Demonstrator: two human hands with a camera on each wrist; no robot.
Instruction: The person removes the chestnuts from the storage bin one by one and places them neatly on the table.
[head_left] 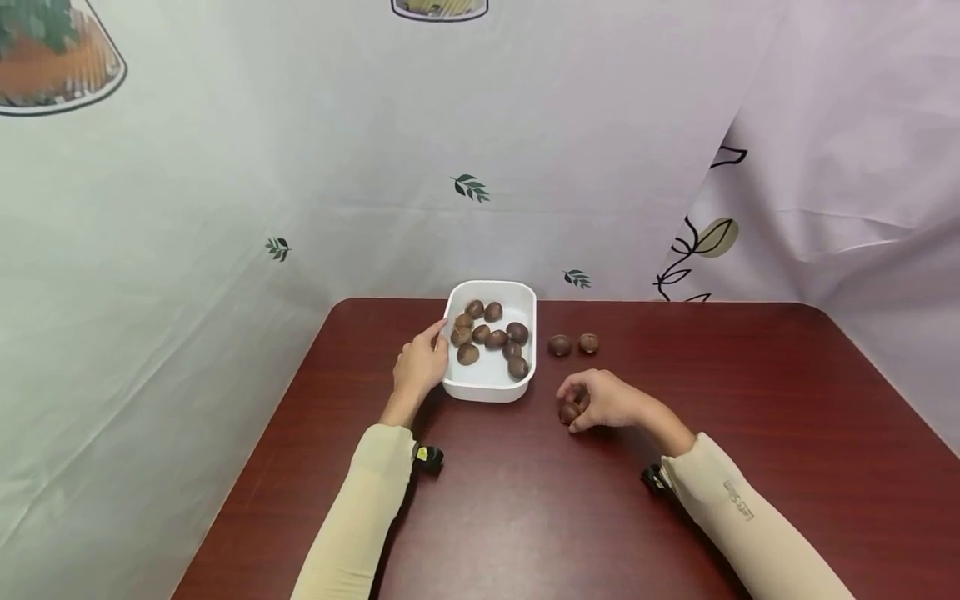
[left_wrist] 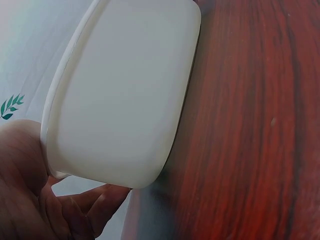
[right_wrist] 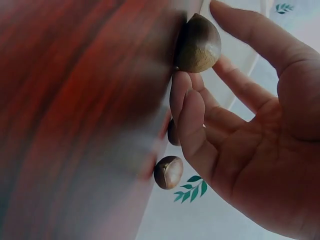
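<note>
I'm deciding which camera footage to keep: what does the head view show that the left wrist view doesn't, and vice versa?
Only the head view: rounded, glossy brown nuts inside the white, round-cornered tub, two loose nuts beside it, and the right hand with its fingers around another nut.

Only the left wrist view: the palm side of the left hand.

Both: the tub, the left hand at its rim, the dark-red wood-grained table, and the pale, leaf-printed backdrop.

Left arm (head_left: pixel 356 512) and right arm (head_left: pixel 757 525) stretch forward, right fingers (right_wrist: pixel 192 120) curved (thumb (right_wrist: pixel 255 30) held apart).
</note>
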